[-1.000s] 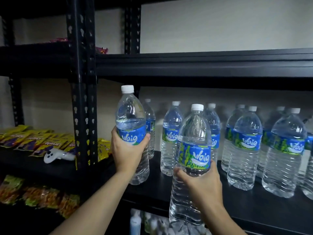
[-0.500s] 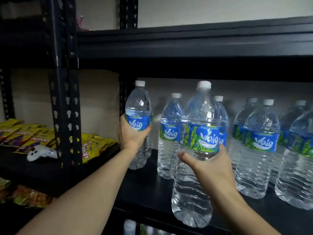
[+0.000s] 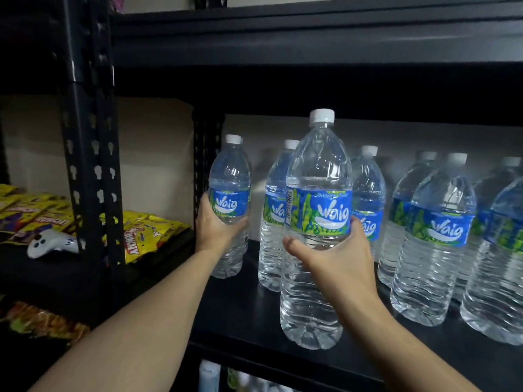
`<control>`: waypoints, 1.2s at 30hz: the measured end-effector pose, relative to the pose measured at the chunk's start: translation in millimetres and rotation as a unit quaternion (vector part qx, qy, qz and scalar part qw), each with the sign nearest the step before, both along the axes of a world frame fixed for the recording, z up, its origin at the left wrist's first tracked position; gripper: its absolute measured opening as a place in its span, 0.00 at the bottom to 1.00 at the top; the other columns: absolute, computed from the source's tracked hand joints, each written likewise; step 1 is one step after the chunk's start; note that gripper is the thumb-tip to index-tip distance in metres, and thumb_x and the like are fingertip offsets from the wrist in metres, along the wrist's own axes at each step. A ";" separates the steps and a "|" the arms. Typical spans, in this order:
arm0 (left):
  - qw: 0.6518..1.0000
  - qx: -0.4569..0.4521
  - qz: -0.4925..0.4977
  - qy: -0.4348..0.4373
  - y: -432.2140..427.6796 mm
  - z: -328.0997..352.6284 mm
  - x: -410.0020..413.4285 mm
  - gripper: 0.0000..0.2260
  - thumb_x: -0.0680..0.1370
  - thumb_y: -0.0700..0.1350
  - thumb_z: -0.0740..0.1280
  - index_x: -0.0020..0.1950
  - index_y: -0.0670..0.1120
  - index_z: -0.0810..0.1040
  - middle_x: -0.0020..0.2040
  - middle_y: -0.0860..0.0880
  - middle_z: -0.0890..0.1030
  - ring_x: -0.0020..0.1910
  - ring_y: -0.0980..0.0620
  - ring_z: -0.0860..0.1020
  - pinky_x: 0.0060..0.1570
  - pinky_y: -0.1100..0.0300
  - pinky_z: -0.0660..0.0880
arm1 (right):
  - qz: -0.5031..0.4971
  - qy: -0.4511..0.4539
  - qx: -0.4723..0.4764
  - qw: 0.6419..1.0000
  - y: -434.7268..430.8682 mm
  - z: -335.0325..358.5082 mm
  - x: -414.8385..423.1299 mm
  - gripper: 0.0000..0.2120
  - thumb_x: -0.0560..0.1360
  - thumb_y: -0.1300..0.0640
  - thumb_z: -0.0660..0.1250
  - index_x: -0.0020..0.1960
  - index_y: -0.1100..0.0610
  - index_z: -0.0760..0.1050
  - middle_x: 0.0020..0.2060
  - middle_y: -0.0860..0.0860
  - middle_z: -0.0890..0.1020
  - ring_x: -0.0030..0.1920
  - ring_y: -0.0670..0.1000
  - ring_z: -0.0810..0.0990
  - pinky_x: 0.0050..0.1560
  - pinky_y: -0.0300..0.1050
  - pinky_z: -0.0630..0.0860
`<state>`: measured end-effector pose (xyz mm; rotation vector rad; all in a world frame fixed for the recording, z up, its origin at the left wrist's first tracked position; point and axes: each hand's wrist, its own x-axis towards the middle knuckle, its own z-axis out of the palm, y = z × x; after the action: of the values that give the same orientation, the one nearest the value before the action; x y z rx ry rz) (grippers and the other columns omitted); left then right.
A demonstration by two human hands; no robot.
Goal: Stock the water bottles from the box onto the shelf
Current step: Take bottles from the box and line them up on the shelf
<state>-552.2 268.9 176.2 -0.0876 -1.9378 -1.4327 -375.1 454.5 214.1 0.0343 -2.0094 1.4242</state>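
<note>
Both bottles have come in over the shelf (image 3: 240,315). Left grip (image 3: 218,232) curls round the rear bottle (image 3: 229,176), right grip (image 3: 341,264) round the front bottle (image 3: 319,165); both look nearly placed.

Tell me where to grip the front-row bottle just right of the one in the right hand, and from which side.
Grip the front-row bottle round its ribbed body just under the label, coming from the shelf's open front. It stands upright, and neighbouring bottles crowd its right side and back.
</note>
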 end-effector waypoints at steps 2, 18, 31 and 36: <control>0.999 0.000 -0.028 -0.028 -3.4 -12.0 3.5 0.43 0.62 0.51 0.82 0.71 0.49 0.63 0.64 0.50 0.74 0.62 0.51 0.73 0.61 0.56 0.70 | 0.004 -0.002 -0.003 1.000 -1.8 -2.9 -2.4 0.39 0.63 0.51 0.82 0.66 0.47 0.63 0.40 0.29 0.63 0.51 0.41 0.68 0.49 0.30 0.60; 0.982 0.019 -0.138 -0.125 -13.1 -16.1 11.6 0.48 0.69 0.56 0.77 0.78 0.52 0.49 0.76 0.47 0.62 0.73 0.48 0.64 0.68 0.55 0.62 | -0.044 0.021 -0.011 0.999 -5.8 -6.9 -10.0 0.41 0.60 0.47 0.82 0.66 0.49 0.66 0.48 0.41 0.77 0.57 0.49 0.77 0.55 0.41 0.69; 0.972 -0.018 -0.124 -0.197 -25.5 -19.8 4.3 0.55 0.64 0.66 0.74 0.80 0.53 0.44 0.80 0.48 0.51 0.77 0.46 0.55 0.74 0.45 0.58 | -0.061 0.017 -0.009 0.998 -7.4 -12.2 -8.4 0.39 0.59 0.46 0.83 0.64 0.51 0.68 0.47 0.42 0.80 0.51 0.49 0.80 0.52 0.42 0.71; 0.973 -0.027 -0.122 -0.195 -19.7 -21.7 5.4 0.52 0.69 0.64 0.72 0.80 0.50 0.42 0.80 0.48 0.48 0.78 0.46 0.53 0.75 0.48 0.56 | -0.058 0.026 -0.022 0.998 -3.9 -9.6 -5.7 0.44 0.60 0.47 0.83 0.69 0.52 0.64 0.50 0.44 0.78 0.53 0.48 0.77 0.54 0.42 0.69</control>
<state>-546.8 249.2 154.6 -0.0752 -2.3522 -1.6551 -380.9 450.6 204.4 -0.0626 -1.9057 1.3789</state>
